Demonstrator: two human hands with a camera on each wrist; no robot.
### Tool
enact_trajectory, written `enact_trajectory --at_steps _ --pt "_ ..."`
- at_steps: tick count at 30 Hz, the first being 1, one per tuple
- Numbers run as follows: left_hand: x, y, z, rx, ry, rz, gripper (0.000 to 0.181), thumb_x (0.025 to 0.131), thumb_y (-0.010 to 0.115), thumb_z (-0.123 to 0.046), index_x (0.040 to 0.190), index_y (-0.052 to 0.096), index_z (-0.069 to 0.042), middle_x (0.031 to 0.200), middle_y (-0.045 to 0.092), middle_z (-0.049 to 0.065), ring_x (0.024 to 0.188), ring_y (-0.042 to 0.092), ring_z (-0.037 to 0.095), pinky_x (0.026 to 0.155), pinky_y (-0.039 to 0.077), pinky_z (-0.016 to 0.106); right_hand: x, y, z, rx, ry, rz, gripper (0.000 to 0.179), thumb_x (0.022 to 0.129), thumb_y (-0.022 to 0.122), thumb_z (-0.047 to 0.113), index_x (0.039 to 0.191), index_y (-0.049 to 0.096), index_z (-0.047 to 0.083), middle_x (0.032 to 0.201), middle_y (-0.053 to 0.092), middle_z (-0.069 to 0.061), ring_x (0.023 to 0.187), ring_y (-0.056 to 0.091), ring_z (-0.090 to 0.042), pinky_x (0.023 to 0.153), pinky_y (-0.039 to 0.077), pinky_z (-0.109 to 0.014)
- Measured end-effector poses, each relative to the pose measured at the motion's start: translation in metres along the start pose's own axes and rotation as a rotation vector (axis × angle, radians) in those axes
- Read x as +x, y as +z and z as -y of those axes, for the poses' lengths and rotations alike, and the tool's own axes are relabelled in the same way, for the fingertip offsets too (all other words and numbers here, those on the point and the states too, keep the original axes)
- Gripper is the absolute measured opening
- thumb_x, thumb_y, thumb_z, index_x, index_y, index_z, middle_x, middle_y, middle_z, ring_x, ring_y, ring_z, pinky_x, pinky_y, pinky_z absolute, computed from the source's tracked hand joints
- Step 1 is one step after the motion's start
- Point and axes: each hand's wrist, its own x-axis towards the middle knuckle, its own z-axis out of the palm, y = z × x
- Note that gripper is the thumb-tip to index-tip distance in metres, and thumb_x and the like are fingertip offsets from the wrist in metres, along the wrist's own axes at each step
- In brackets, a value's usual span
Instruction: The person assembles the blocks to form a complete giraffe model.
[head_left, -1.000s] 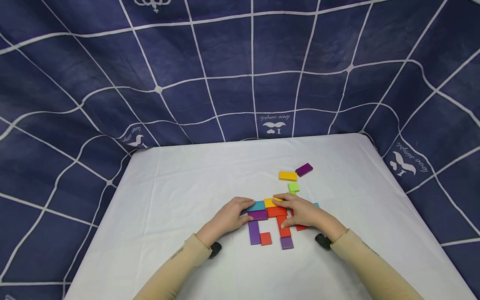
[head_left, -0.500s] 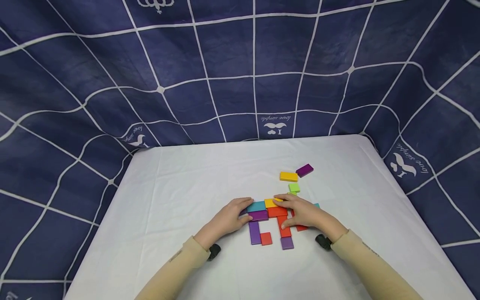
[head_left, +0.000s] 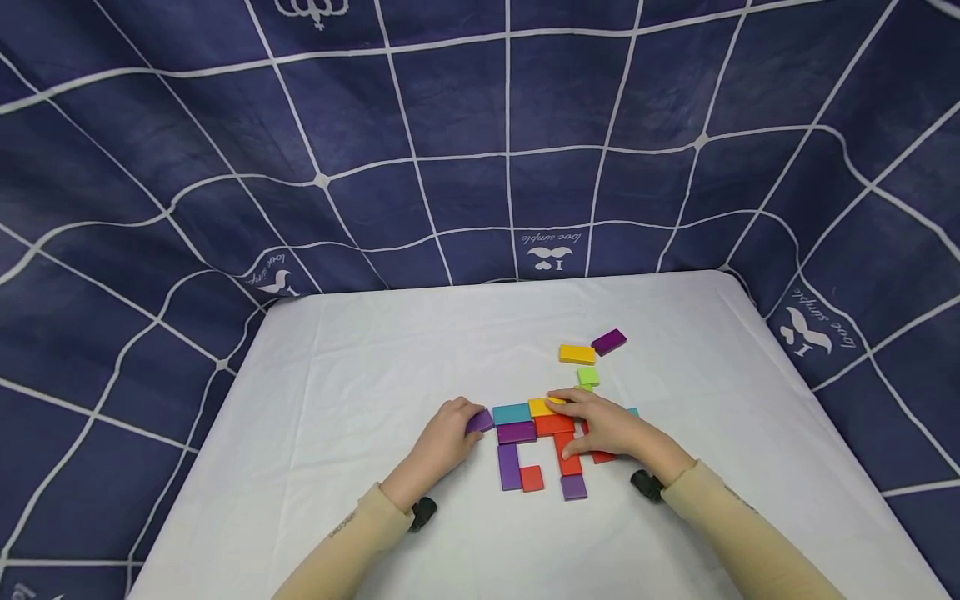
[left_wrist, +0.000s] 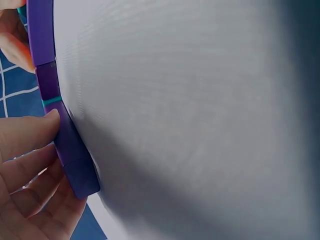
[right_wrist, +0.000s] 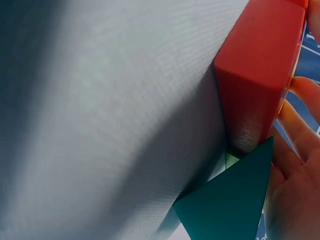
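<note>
Flat coloured blocks lie in a joined pattern on the white table. My left hand (head_left: 444, 440) pinches a violet block (head_left: 480, 422) at the pattern's left end; the block lies tilted, just left of a teal block (head_left: 512, 413). In the left wrist view the thumb is on one face of that violet block (left_wrist: 72, 140) and the fingers are behind it. My right hand (head_left: 607, 423) rests over the pattern's right side, fingertips on a yellow block (head_left: 540, 407) and thumb on an upright red block (head_left: 567, 460). It partly hides other red blocks and a teal one.
Loose behind the pattern lie a yellow block (head_left: 577, 354), a purple block (head_left: 609, 342) and a lime green square (head_left: 588, 377). At the front are a long violet block (head_left: 509, 468), a red square (head_left: 532, 478) and a violet square (head_left: 573, 487). A blue checked curtain (head_left: 450, 192) surrounds the table.
My left hand has shifted left, off the teal and purple blocks. The violet block in its fingers has come into view, tilted. My right hand has stayed in place.
</note>
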Motion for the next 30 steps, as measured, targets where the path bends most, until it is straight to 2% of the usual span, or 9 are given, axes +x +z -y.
enact_trajectory --at_steps 13,17,20,23,27,30 --pt "-0.001 0.001 -0.002 0.003 -0.026 0.018 0.037 0.086 0.076 -0.014 0.118 0.067 0.0 0.106 0.067 0.009 0.099 0.063 0.024 0.087 0.056 0.037 0.0 0.0 -0.001 0.003 0.003 0.006 0.081 0.078 0.08 0.044 0.147 0.048 0.016 0.156 0.04 -0.005 0.142 0.038 -0.033 0.109 0.041 -0.057" --pt "-0.001 0.0 -0.004 -0.003 -0.005 0.034 0.043 0.088 0.075 -0.02 0.125 0.065 -0.001 0.121 0.064 0.012 0.113 0.06 0.028 0.097 0.053 0.04 0.0 0.0 -0.001 0.0 0.001 0.006 0.082 0.078 0.08 0.045 0.147 0.048 0.016 0.156 0.04 -0.005 0.142 0.038 -0.032 0.109 0.042 -0.057" --pt "0.001 0.0 -0.007 -0.015 0.044 0.085 0.051 0.091 0.071 -0.028 0.134 0.059 -0.003 0.138 0.058 0.012 0.129 0.051 0.031 0.108 0.046 0.043 0.0 -0.001 -0.001 -0.001 -0.003 0.003 0.082 0.078 0.08 0.045 0.147 0.048 0.016 0.156 0.04 -0.004 0.141 0.038 -0.032 0.109 0.042 -0.056" --pt "0.006 -0.001 -0.012 -0.018 0.098 0.182 0.06 0.092 0.068 -0.037 0.143 0.052 -0.01 0.151 0.047 0.009 0.142 0.04 0.03 0.114 0.04 0.045 -0.001 -0.001 -0.002 -0.004 -0.014 -0.006 0.082 0.078 0.08 0.046 0.147 0.048 0.015 0.155 0.04 -0.004 0.14 0.04 -0.033 0.109 0.042 -0.057" --pt "0.01 -0.002 -0.017 0.004 0.154 0.292 0.07 0.09 0.069 -0.046 0.148 0.046 -0.016 0.16 0.034 0.007 0.149 0.029 0.032 0.118 0.033 0.05 -0.001 -0.001 -0.002 -0.004 -0.029 -0.008 0.082 0.078 0.079 0.046 0.147 0.048 0.014 0.155 0.04 -0.005 0.14 0.04 -0.033 0.109 0.041 -0.057" --pt "0.01 -0.001 -0.018 0.029 0.166 0.325 0.073 0.088 0.07 -0.048 0.148 0.046 -0.016 0.161 0.032 0.008 0.149 0.027 0.033 0.119 0.03 0.051 -0.002 -0.001 -0.001 0.0 -0.031 -0.004 0.081 0.079 0.079 0.046 0.147 0.048 0.014 0.156 0.04 -0.005 0.141 0.039 -0.033 0.11 0.04 -0.057"
